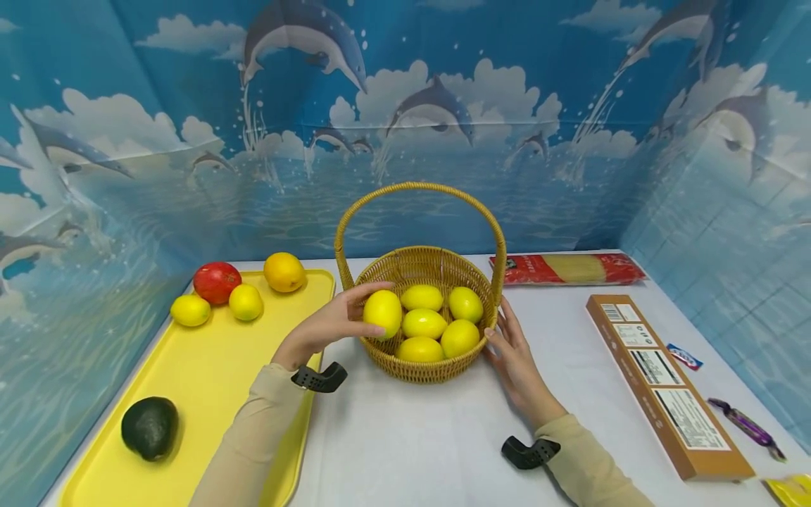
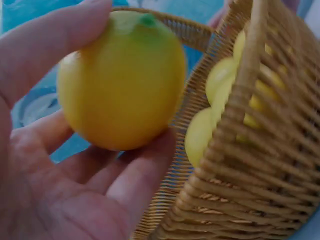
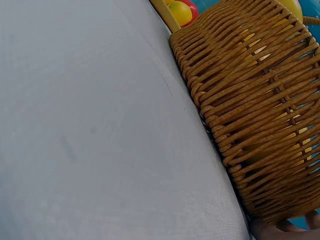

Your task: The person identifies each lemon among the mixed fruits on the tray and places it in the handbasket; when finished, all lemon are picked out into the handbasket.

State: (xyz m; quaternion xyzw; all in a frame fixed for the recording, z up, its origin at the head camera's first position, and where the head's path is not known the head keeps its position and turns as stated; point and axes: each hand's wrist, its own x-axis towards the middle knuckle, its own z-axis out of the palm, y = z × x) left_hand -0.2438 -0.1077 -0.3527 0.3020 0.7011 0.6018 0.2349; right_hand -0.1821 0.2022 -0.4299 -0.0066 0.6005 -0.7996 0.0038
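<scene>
In the head view, my left hand holds a yellow lemon between thumb and fingers, over the left side of a wicker basket. The left wrist view shows this lemon with a green patch at its end, raised by the basket's rim. Several other lemons lie inside the basket. My right hand grips the basket's right side, its thumb at the rim and its fingers along the outer wall. Only some fingertips show in the right wrist view, low at the wicker.
On the left, a yellow tray bears a dark green avocado, a red mango, an orange and two lemons. To the right lie a red noodle packet, a brown box and wrapped candies.
</scene>
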